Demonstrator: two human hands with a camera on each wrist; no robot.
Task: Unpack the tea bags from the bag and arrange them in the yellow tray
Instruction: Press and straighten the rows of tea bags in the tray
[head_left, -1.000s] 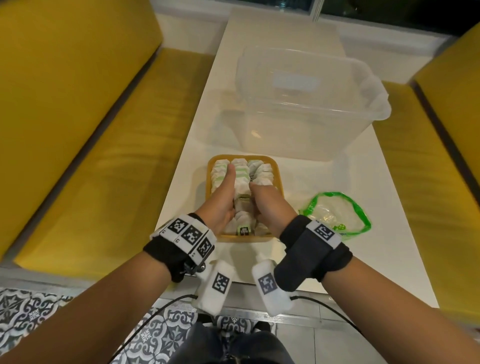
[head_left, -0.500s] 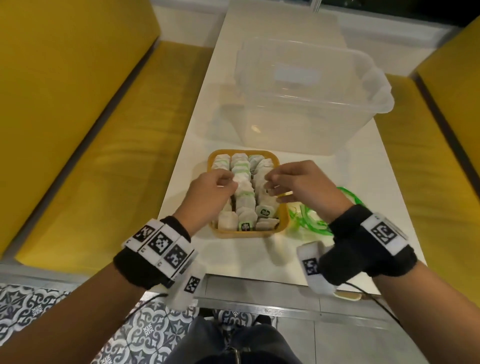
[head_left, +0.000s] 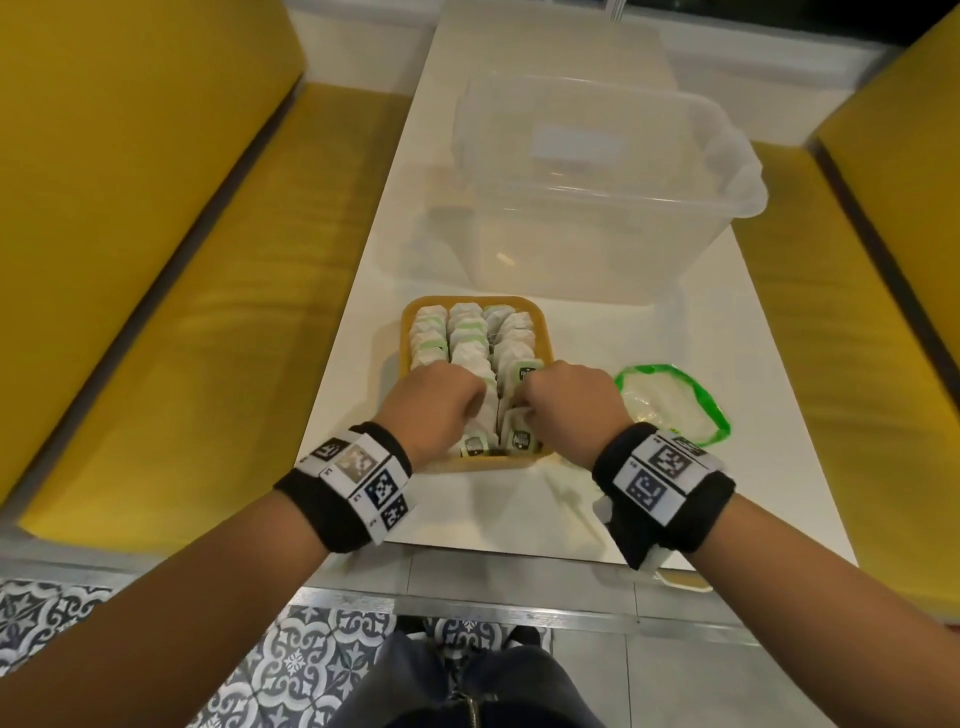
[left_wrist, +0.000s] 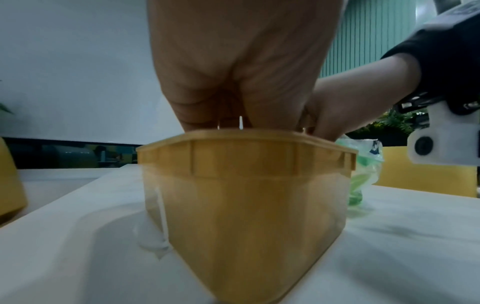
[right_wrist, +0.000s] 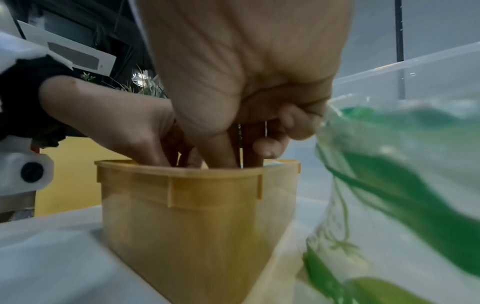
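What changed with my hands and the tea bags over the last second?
Half a second ago the right hand was raised over the right side of the yellow tray; now it has come back down and both hands' fingers dig into the near rows of tea bags beside the left hand. The tray, green-rimmed bag and clear bin stayed put.

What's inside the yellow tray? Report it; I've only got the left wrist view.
Observer: Head view shows tea bags packed in three rows inside the yellow tray.
Operator: Now describe the bag.
Observer: The green-rimmed bag lies on the table right of the tray, mouth open; I cannot tell its contents.
Operator: Report the right hand.
Observer: In the right wrist view, the right hand has its fingers pointing down into the tray.
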